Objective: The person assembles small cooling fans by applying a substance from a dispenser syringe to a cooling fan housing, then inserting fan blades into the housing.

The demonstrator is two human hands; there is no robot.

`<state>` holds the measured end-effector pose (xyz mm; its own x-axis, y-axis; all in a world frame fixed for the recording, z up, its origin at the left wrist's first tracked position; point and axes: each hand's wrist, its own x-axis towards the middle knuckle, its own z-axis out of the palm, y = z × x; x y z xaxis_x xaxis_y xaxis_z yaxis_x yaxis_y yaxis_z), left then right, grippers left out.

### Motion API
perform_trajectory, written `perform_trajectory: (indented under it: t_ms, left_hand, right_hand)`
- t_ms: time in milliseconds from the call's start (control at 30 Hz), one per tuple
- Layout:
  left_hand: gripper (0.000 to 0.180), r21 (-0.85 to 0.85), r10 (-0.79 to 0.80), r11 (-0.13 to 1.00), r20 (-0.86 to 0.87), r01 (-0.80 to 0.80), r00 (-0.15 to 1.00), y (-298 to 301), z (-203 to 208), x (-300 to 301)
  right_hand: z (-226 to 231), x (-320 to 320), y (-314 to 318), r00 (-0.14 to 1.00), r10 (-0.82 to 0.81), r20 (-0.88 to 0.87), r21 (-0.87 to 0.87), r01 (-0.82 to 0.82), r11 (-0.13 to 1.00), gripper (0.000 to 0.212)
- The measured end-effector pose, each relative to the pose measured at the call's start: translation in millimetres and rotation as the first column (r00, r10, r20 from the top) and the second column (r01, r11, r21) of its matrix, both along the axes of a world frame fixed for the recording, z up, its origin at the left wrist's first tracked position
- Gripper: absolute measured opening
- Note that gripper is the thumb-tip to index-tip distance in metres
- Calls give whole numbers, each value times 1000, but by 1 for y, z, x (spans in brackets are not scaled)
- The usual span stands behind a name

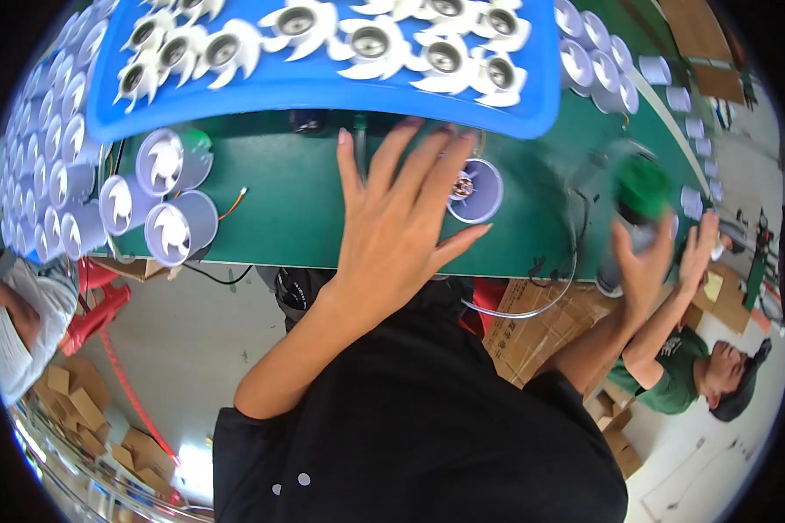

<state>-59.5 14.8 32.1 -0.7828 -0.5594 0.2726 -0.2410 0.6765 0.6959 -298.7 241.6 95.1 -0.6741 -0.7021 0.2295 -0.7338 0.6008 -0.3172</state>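
My left hand (401, 196) is over the green bench with its fingers spread and nothing visible in its grasp. Its index finger and thumb are beside a lavender plastic cup-shaped housing (488, 205), which has a small copper-coloured motor part (463, 186) inside. The fingers partly hide that housing. To the right, my right hand (644, 261) is at a cylindrical container with a green top (644, 187). Thumb and fingers are apart around its near side. The container is blurred, so whether the hand grips it is unclear.
A blue tray (323, 100) of white fan impellers (371, 41) spans the far side. Lavender housings with white fans (174, 235) crowd the left; others (602, 70) stand far right. A clear tube (541, 305) hangs over the near edge. A co-worker (680, 370) is at right.
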Motion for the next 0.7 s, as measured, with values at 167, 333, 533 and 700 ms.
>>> perform_trajectory:
  t_ms: [167, 333, 533, 700]
  left_hand:
    - [62, 64, 29, 998, -113, -22, 993, 3, -21, 5]
    - [65, 105, 38, 994, -105, -27, 994, 4, -20, 9]
    - [69, 90, -8, 996, -54, 13, 998, 4, -23, 10]
    - [71, 99, 5, 995, -67, 1, 998, 5, -23, 9]
  right_hand:
    - [57, -5, -12, 911, 330, 248, -673, -82, 735, 83]
    - [53, 1, -66, 460, 826, 326, -940, 61, 337, 94]
    - [38, 47, -116, 413, 839, 354, -933, 217, 287, 90]
    - [39, 49, -121, 230, 890, 393, -918, 47, 393, 95]
